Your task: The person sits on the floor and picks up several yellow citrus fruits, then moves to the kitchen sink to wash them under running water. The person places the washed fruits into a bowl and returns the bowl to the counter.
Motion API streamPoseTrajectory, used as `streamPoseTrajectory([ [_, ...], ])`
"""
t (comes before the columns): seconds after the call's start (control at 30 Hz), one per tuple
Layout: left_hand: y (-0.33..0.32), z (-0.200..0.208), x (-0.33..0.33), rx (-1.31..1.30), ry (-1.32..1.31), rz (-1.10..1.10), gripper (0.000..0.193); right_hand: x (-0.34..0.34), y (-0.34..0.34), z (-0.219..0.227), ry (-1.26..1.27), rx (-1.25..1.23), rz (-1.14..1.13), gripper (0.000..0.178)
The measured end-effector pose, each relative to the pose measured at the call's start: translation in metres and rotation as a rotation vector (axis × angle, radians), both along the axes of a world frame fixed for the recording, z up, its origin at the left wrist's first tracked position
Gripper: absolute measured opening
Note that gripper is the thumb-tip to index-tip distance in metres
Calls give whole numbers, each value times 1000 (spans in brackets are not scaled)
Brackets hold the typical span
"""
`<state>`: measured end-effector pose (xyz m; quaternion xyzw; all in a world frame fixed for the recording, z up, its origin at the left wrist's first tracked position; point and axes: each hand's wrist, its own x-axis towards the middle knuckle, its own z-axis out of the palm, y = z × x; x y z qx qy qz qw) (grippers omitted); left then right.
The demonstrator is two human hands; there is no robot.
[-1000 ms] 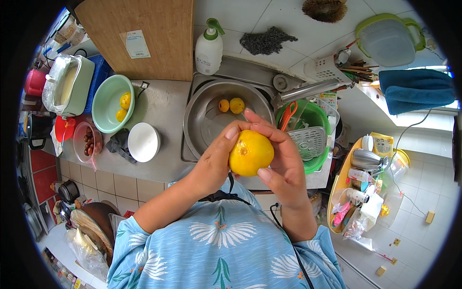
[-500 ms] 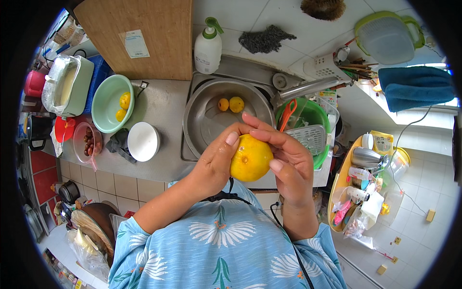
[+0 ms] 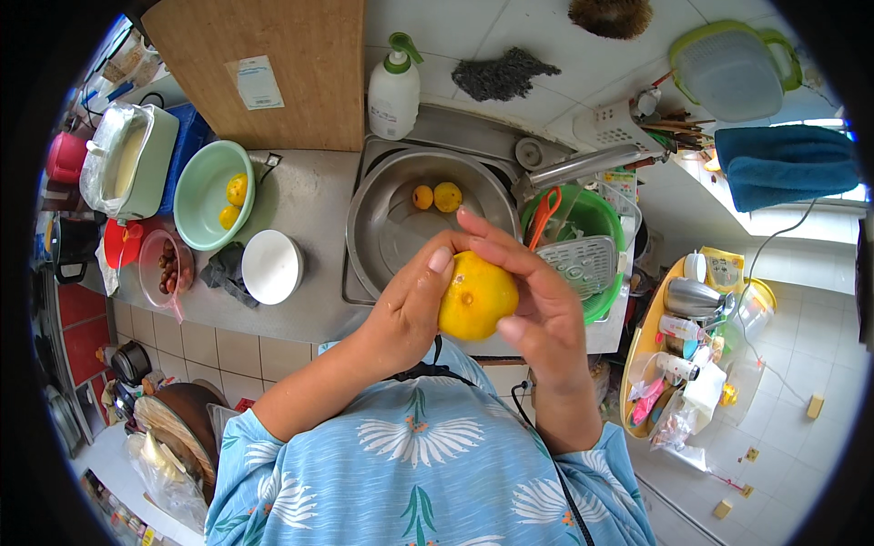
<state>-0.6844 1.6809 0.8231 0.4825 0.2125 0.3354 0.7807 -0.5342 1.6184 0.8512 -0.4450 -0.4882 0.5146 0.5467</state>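
Yellow fruit (image 3: pixel 478 296) between left hand (image 3: pixel 410 296) and right hand (image 3: pixel 553 314), near the steel sink (image 3: pixel 375 227).
Grip of both hands clamped on its sides; two more yellow fruits (image 3: pixel 447 197) inside the sink; white bowl (image 3: pixel 272 267) on the desk (image 3: pixel 314 187) to the left.

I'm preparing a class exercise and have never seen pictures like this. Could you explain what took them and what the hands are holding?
There is no machine at work, just a person's bare hands. The view comes from a fisheye camera worn on the head, looking down, so straight edges bend near the rim. The left hand and right hand hold a yellow fruit between them, in front of a round steel basin with two yellow-orange fruits inside. On the counter, to the left, stand a white bowl and a pale green bowl holding two more yellow fruits.
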Motion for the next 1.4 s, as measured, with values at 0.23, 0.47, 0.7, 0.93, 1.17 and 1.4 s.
streamPoseTrajectory([
  [0.23,5,6,-11,-129,134,-222,49,-5,1,-12,2,0,-3,61],
  [0.47,8,5,-12,71,57,-309,61,-4,5,-20,88,42,-28,61],
  [0.7,10,1,-12,36,65,-339,65,-3,6,-23,91,65,-19,62],
  [0.93,11,-1,-16,-19,54,-396,67,-1,10,-24,296,-63,-38,65],
  [1.17,11,2,-11,13,56,-314,65,-4,11,-29,308,-93,-91,66],
  [1.4,10,2,-13,-40,65,-302,71,-8,12,-27,305,-88,-100,63],
])
